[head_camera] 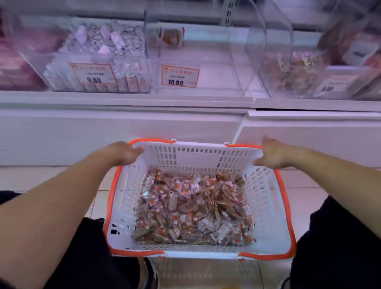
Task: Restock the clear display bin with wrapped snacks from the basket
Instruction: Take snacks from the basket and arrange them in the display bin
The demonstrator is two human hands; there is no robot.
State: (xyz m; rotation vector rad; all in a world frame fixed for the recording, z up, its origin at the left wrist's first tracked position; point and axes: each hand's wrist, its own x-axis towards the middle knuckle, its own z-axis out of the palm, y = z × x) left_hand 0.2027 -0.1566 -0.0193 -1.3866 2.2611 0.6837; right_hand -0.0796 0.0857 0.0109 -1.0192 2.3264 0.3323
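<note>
Your fingertips are hidden behind the rim of the white slotted plastic basket with orange trim (266, 197), so how tightly you grip is hard to tell. Your left hand (119, 153) clasps its far-left corner at 11 o'clock, your right hand (274, 153) its far-right corner at 1 o'clock. Small brown wrapped snacks (190, 208) cover the basket bottom. Above, at 12 o'clock, the clear acrylic display bin (220, 73) holds one round snack (172, 37) and wears an orange-bordered price tag (180, 76). The neighbouring full bin (96, 58) at 10 o'clock is blurred; the shelf (114, 118) below is white.
</note>
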